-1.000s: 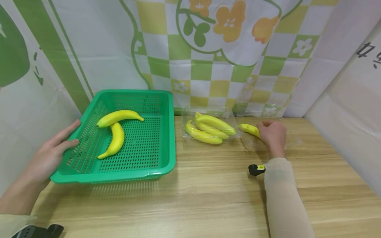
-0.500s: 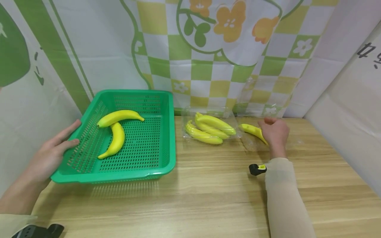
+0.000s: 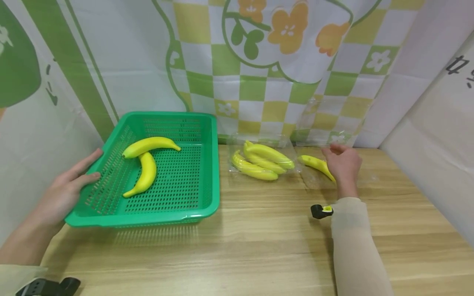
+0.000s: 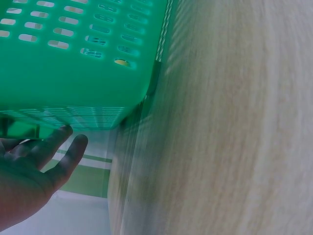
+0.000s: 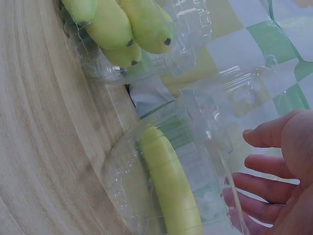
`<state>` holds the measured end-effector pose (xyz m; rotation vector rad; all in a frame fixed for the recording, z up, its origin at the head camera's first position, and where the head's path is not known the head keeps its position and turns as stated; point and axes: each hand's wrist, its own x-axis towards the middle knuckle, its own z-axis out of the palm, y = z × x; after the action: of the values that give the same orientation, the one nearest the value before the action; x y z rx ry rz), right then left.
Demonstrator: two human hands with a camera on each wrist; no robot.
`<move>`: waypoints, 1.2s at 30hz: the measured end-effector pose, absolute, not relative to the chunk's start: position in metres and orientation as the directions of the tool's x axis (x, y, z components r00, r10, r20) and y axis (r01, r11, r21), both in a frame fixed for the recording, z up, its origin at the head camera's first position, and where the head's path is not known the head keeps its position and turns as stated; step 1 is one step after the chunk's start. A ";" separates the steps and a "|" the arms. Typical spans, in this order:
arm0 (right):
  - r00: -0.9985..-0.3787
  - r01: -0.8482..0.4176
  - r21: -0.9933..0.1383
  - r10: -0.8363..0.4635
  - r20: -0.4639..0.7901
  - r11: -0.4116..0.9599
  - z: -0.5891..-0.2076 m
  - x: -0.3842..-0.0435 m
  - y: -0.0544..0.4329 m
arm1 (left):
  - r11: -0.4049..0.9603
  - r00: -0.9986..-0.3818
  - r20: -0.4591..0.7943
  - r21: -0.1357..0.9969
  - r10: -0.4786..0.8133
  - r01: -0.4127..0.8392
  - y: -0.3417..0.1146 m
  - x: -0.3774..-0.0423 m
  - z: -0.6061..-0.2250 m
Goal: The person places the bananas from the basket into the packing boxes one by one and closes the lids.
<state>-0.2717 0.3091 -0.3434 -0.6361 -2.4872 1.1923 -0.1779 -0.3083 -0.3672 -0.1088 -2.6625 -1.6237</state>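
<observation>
My left hand (image 3: 64, 193) grips the left rim of a green perforated basket (image 3: 199, 213), thumb over the rim; in the left wrist view two straight fingers (image 4: 73, 155) show below its side. Two yellow bananas, one (image 3: 151, 147) lying partly across the other (image 3: 146, 174), rest in the basket. My right hand (image 3: 343, 167) is over an open clear plastic clamshell holding a single banana (image 3: 316, 163). In the right wrist view the right fingers, loosely bent and apart from the banana (image 5: 168, 183), are beside the clear box wall (image 5: 195, 147).
Left of the right hand, another clear clamshell (image 3: 230, 154) holds several bananas (image 3: 264, 158). A checked, flowered cloth (image 3: 252, 88) hangs behind the wooden table (image 3: 259, 246). White side walls stand left and right.
My right hand has shifted slightly right, and more of the single banana now shows beside it. The left hand and the basket keep their places.
</observation>
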 end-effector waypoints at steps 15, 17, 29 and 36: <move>-0.872 0.204 -0.792 0.474 0.121 0.576 -0.337 -0.269 0.302 | 0.440 -0.997 0.052 0.895 0.061 0.074 -0.307 -0.178 -0.365; -0.876 0.193 -0.792 0.465 0.126 0.579 -0.336 -0.268 0.300 | 0.442 -0.997 0.052 0.894 0.061 0.074 -0.307 -0.178 -0.365; -0.891 0.158 -0.780 0.427 0.152 0.606 -0.333 -0.268 0.294 | 0.439 -0.997 0.050 0.896 0.059 0.071 -0.308 -0.177 -0.365; -0.893 0.146 -0.790 0.423 0.153 0.595 -0.331 -0.269 0.291 | 0.438 -0.998 0.044 0.897 0.047 0.061 -0.306 -0.176 -0.366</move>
<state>-0.2692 0.2912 -0.3314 -0.4619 -2.5007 1.1965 -0.1761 -0.3064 -0.3658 -0.0993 -2.6531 -1.6553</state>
